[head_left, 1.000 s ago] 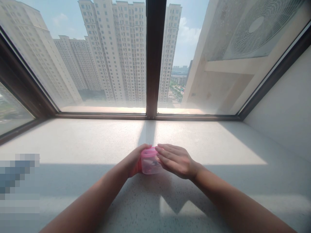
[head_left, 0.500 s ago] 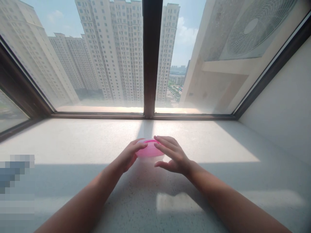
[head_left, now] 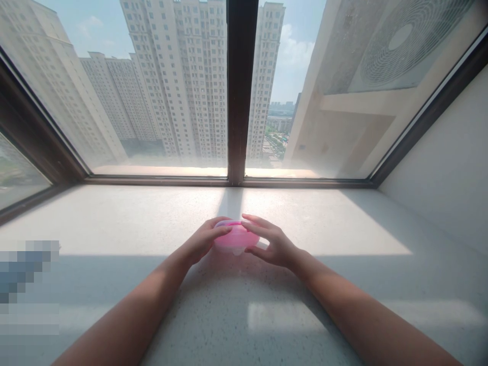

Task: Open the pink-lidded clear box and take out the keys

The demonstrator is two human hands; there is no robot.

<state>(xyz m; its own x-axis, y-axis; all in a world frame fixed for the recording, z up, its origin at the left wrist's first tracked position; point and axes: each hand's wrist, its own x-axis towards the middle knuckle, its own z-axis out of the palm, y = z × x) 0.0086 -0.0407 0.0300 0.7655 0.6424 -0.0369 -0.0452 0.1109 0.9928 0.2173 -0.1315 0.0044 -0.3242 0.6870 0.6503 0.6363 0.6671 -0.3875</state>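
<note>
A small pink plastic container (head_left: 237,238) with a translucent whitish rim sits on the pale speckled sill. A clear tab sticks out low on its near side. My left hand (head_left: 208,236) is closed around the container's left side, its thumb laid over the top edge and its other fingers partly hidden behind. My right hand (head_left: 272,241) is at the right side with fingers spread. Its fingertips lie over the container's top right edge, and its thumb points at the lower right. Whether that thumb touches the container I cannot tell.
The speckled sill (head_left: 206,315) carries bands of sunlight and shadow. Dark window frames (head_left: 238,101) stand at the back and left, and a white wall (head_left: 442,152) rises on the right. Something blurred into blocks (head_left: 26,274) is at the left edge.
My right hand's fingers have shifted, and its thumb has come up closer to the container. More of the container's near side and its tab now show. My left hand keeps its hold.
</note>
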